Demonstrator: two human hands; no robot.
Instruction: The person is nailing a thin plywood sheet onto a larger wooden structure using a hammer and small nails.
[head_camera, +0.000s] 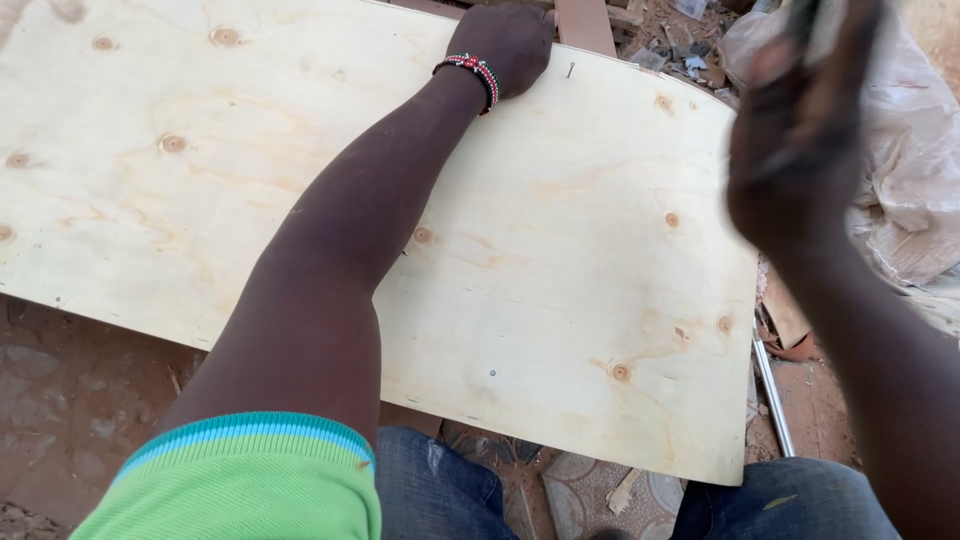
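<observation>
Green sleeve (240, 480) and blue jeans (440, 490) are closest to the camera, and from there the person's left hand (505, 45) reaches over the pale plywood sheet (300, 180), which lies low over the red dirt ground (70, 390), its fingers together and pressing flat at the far edge just beside a small upright nail (571, 70). On the right side the right hand (800, 130) is lifted high and blurred; its grip seems clamped on a dark handle, but I cannot tell it surely. To do this well, I think, the left fingers must keep apart from the nail, the sheet must be held firm, and the blow should fall straight on the nail's head.
</observation>
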